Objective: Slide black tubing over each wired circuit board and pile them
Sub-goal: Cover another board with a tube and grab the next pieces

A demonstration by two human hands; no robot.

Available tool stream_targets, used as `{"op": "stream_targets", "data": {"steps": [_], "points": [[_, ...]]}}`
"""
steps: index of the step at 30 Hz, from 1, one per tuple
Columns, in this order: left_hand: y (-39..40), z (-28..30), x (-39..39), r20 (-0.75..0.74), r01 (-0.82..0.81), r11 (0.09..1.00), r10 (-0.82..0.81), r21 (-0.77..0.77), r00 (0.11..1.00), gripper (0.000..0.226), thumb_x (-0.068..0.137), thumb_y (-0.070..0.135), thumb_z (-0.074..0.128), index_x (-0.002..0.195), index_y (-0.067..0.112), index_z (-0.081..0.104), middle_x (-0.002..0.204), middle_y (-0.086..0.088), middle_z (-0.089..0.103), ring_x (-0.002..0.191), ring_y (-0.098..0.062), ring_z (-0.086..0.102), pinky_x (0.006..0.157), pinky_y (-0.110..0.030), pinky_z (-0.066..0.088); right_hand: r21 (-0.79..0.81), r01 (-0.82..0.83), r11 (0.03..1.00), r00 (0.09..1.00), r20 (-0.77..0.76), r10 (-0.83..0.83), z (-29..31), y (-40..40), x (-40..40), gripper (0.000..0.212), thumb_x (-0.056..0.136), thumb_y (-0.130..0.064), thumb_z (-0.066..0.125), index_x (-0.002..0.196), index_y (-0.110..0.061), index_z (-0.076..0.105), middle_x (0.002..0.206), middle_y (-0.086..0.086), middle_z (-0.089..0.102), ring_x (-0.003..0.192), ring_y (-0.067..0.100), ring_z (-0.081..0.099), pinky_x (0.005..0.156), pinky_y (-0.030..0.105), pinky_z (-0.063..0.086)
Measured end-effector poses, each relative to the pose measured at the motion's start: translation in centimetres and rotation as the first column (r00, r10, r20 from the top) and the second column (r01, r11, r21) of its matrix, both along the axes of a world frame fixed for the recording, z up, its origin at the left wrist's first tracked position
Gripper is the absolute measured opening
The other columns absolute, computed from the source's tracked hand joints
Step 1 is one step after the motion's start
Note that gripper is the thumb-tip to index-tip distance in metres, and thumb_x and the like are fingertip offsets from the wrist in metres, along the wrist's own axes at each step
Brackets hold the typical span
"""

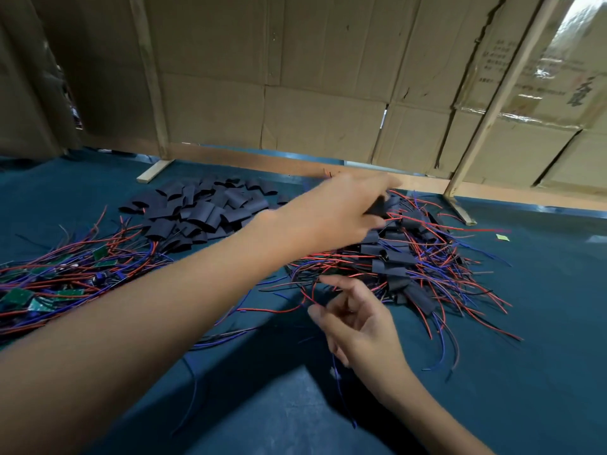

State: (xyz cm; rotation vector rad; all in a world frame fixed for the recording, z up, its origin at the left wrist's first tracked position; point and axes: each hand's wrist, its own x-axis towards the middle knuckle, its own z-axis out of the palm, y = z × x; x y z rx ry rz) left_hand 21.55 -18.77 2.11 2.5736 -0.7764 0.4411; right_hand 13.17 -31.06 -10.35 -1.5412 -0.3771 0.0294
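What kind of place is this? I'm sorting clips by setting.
Probably a small electronics assembly workshop: a blue-covered workbench carries a pile of cut black tubing, bare wired circuit boards and a heap of sleeved ones, with flattened cardboard cartons as a back wall.

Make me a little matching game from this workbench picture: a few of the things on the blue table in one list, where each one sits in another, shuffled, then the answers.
Things
1. pile of empty black tubing
2. bare green boards with wires
3. pile of sleeved boards
4. left hand

Places
A. far left of the table
B. middle back, near the cardboard wall
C. reaching out over the right-hand pile, holding a black sleeved piece
D. right of centre, wires fanning out

Pairs: 1-B, 2-A, 3-D, 4-C
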Motion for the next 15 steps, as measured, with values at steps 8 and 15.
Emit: {"op": "stream_targets", "data": {"steps": [8, 15], "points": [[8.5, -4.4, 6.4, -0.219, -0.345, 0.718, 0.566, 0.604, 0.795, 0.071, 0.09, 0.061, 0.06, 0.145, 0.021, 0.042, 0.147, -0.013, 0.045, 0.134, -0.04, 0.042, 0.106, -0.057, 0.041, -0.285, 0.119, 0.951, 0.943, 0.333, -0.018, -0.7, 0.2, -0.1, 0.03, 0.088, -0.038, 0.067, 0.117, -0.038, 0.061, 0.068, -0.007, 0.056, 0.059, 0.012, 0.05, 0.061, 0.023, 0.042], [12.5, -7.0, 5.4, -0.392, -0.453, 0.83, 0.555, 0.327, 0.734, 0.065, 0.083, 0.044, 0.079, 0.138, 0.017, 0.057, 0.141, -0.006, 0.057, 0.127, -0.028, 0.054, 0.097, -0.033, 0.045, -0.32, 0.141, 0.937, 0.92, 0.392, -0.004, -1.0, 0.1, -0.1, 0.023, 0.09, -0.031, 0.071, 0.112, -0.033, 0.067, 0.071, -0.007, 0.059, 0.057, 0.012, 0.05, 0.059, 0.019, 0.041]]}}
